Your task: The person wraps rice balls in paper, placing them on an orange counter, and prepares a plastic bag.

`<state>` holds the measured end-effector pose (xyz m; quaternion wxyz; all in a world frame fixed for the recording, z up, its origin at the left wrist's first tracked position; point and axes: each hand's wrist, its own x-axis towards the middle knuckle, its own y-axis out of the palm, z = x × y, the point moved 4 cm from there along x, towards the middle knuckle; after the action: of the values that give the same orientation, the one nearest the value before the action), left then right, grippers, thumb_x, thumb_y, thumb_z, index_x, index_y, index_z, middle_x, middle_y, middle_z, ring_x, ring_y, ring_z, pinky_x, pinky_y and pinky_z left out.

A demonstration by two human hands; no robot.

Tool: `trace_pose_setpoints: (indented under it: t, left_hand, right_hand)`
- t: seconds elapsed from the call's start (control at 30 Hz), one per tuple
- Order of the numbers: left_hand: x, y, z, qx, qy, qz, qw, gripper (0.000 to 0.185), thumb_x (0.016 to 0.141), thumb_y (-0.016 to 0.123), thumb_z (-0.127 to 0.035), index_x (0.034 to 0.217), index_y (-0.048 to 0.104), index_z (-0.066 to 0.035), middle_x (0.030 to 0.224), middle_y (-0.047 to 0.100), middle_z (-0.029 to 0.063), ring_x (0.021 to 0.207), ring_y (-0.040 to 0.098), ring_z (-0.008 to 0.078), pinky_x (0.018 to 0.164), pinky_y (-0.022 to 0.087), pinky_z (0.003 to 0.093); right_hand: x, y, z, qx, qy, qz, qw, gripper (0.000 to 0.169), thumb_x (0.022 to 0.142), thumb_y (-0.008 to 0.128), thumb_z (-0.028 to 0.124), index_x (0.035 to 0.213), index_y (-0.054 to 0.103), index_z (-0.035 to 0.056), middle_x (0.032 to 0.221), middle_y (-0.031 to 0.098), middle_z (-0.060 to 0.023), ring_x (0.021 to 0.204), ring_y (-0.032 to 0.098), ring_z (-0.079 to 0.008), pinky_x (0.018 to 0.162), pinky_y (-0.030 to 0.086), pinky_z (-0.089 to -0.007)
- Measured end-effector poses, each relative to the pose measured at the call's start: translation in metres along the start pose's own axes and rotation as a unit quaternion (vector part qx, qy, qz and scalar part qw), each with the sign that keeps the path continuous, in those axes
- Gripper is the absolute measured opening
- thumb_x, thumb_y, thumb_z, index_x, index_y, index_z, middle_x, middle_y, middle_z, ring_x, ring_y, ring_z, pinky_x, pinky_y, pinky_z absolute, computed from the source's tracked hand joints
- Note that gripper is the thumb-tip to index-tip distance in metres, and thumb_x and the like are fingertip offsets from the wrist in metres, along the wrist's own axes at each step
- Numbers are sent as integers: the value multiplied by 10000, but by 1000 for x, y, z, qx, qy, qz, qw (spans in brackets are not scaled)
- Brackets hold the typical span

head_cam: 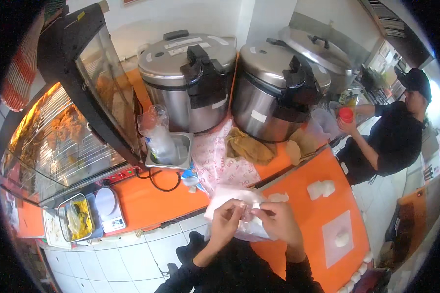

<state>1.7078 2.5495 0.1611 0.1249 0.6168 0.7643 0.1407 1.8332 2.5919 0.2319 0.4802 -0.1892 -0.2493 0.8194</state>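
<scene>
My left hand (224, 221) and my right hand (281, 221) are close together in front of my body. Both pinch the gathered edge of a clear plastic bag (255, 234). Pale pink and white contents, which look like a stack of paper sheets (220, 199), show through the plastic. The bag lies at the near corner of the orange counter (297, 208). Just beyond it, printed pink wrapping paper (220, 157) is spread out. On the right, a white rounded lump (342, 238) rests on a pale square sheet (329, 252).
Two large steel rice cookers (190, 84) (271, 91) stand behind the paper, beside a brown cloth (249, 146). A heated display case (69, 135) with fried food, a steel pan (185, 146) and a scale (110, 210) are left. A co-worker (392, 128) holds a red cup (346, 115) at right.
</scene>
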Motion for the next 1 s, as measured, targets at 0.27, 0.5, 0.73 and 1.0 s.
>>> trace_pose_setpoints:
  t: [0.27,0.5,0.73,1.0]
  left_hand:
    - [38,-6,-26,110,56,-76,989,91,859,530,-70,801,500,-7,631,525,9,496,476,56,385,383,206]
    - [120,-19,-86,175,264,-173,933,65,835,528,-45,820,473,-14,610,532,49,458,491,82,387,387,230]
    - [182,11,2,267,228,16,936,211,807,523,-23,1007,468,10,694,556,144,485,533,199,419,414,317]
    - [24,196,-26,102,176,380,902,238,816,575,-32,1050,598,3,973,630,110,874,588,163,751,463,267]
  right_hand:
    - [17,-46,16,-29,-69,-193,978,70,771,617,47,744,603,-16,591,516,-111,521,445,-92,480,348,-264]
    - [-32,-199,28,70,-105,-542,831,136,810,629,136,801,643,1,700,593,4,608,499,-47,545,377,-181]
    - [-91,-192,-120,85,3,-591,802,162,799,635,103,665,574,36,610,436,55,512,354,-41,458,259,-182]
    - [-142,-135,-64,203,7,-616,761,74,809,577,9,867,531,11,725,576,-26,608,572,-83,502,501,-211]
